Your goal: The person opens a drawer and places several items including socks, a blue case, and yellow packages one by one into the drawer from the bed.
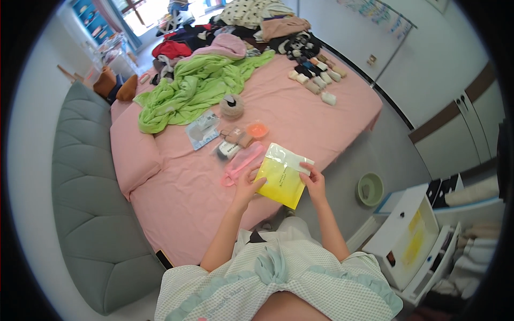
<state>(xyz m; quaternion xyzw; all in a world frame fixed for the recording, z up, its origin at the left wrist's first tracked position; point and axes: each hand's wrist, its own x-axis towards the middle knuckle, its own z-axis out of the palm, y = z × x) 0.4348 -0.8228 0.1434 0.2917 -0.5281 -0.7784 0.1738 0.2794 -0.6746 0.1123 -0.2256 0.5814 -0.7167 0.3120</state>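
Note:
A flat yellow and white packet (280, 176) is held up in front of me at the bed's near edge. My left hand (248, 187) pinches its left side, thumb on the front. My right hand (314, 182) grips the upper right corner between thumb and fingers. Just behind my left hand, a pink translucent thing (238, 165) lies on the bed. Beyond it are a dark packaged roll (228, 150), a tan folded item (237, 136) and an orange bowl (257, 130). A flat blue and white package (203, 130) and a fluffy beige round object (231, 107) lie farther back.
The pink-sheeted bed (316, 128) carries a green blanket (198, 91), heaped clothes (251, 16) and several rolled socks (320, 75). A grey headboard (85, 203) lines the left. At right, a green basin (370, 189) sits on the floor near a white open drawer unit (401, 241).

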